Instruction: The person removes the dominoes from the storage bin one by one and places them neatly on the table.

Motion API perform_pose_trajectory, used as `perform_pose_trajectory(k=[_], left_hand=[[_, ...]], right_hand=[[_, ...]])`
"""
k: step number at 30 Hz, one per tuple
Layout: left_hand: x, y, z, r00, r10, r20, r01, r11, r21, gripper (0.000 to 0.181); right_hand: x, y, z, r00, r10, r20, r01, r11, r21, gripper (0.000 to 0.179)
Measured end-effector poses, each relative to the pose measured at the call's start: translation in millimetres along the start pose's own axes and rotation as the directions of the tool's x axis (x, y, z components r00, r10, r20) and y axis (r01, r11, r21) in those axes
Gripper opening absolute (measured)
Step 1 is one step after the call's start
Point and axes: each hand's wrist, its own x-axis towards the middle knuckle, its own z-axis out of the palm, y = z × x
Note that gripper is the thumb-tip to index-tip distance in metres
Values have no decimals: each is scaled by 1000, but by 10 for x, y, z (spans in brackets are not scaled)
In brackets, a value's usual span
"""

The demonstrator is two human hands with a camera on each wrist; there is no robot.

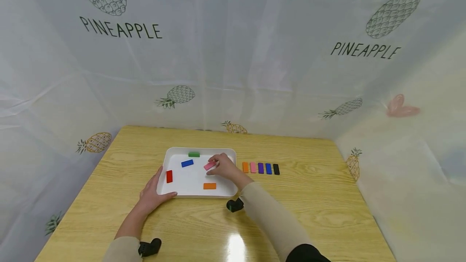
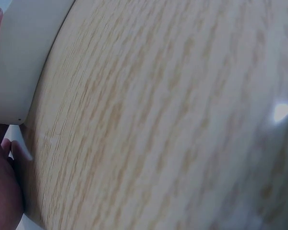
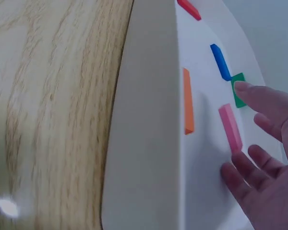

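Note:
A white tray lies on the table with several small rectangular blocks in it. My left hand rests against its near left corner, fingers along the left side and thumb along the front edge. Over the tray, my right hand has its thumb and fingers spread around a pink block. In the right wrist view the pink block lies between the parted thumb and fingers, the fingertips close to one end. Also inside are a green block, a blue block, a red block and an orange block.
Right of the tray stands a row of blocks on the wooden table: orange, pink, purple, blue and black. A pineapple-printed curtain hangs behind and at both sides.

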Motion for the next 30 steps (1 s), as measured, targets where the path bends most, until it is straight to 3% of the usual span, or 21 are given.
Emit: perform_pose_trajectory(k=[13,30], left_hand=[[12,6,23,1000,7,-4,-7,1000,-3,118],[10,-2,19,1000,0,-13,0,1000,1,118]], right_hand=[[92,127,216,976,143,-163,-140,990,28,48],[110,138,338,957,166,-238,-168,986,12,51]])
